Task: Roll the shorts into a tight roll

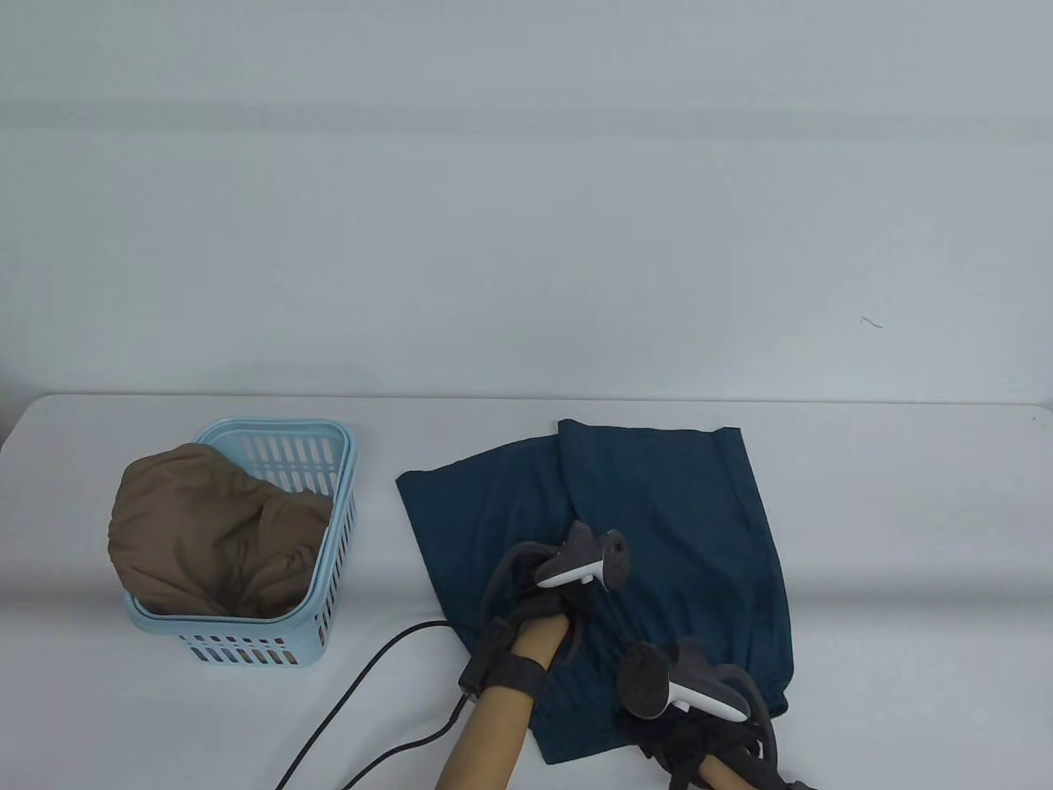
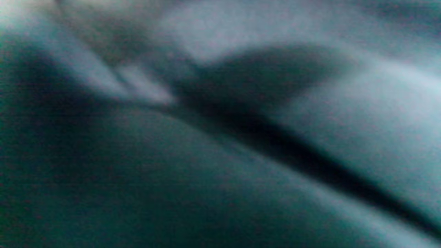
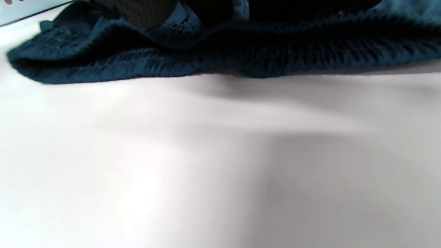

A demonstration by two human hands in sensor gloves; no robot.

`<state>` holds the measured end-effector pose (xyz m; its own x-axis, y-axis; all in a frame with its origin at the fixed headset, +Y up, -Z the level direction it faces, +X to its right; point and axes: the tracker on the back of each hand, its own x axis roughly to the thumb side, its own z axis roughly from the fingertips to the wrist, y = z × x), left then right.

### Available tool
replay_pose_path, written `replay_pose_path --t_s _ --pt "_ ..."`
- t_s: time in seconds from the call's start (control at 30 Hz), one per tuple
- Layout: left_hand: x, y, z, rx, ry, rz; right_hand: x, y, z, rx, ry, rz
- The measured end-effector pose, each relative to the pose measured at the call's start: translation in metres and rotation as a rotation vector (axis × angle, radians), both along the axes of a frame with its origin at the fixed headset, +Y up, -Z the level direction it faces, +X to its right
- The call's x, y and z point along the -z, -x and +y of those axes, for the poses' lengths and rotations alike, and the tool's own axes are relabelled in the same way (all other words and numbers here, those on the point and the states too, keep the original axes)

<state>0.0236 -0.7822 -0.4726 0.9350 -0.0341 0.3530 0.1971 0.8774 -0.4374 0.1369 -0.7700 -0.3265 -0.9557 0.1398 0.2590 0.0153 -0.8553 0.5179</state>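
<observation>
Dark teal shorts [image 1: 658, 527] lie spread flat on the white table, legs toward the far edge and the ribbed waistband [image 3: 220, 58] at the near edge. My left hand [image 1: 568, 576] rests on the middle of the shorts, its fingers hidden under the tracker. The left wrist view is a blur of teal cloth [image 2: 137, 179] very close up. My right hand [image 1: 687, 712] is at the waistband near the front edge. In the right wrist view its dark gloved fingers [image 3: 144, 12] come down on the bunched waistband and hold it slightly raised off the table.
A light blue slatted basket [image 1: 329, 527] with a brown garment [image 1: 206, 527] stands at the left. A black cable [image 1: 362, 683] runs over the table from my left wrist. The table's far edge runs just behind the shorts' legs.
</observation>
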Motion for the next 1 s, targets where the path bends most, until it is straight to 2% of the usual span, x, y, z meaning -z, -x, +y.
replay_pose_path --t_s 0.17,0.63,0.73,1.0 --pt "0.0 0.005 -0.001 -0.029 -0.008 0.005 0.0 0.006 0.001 -0.035 -0.024 -0.011" --pt "-0.005 -0.003 0.001 0.07 -0.072 0.011 0.002 -0.001 0.006 -0.051 -0.011 -0.054" --pt "-0.006 -0.003 0.002 0.081 -0.103 -0.004 0.004 -0.004 0.007 -0.065 -0.005 -0.073" --pt "-0.007 0.0 0.005 0.043 -0.101 0.0 0.007 -0.014 0.007 -0.113 -0.004 -0.154"
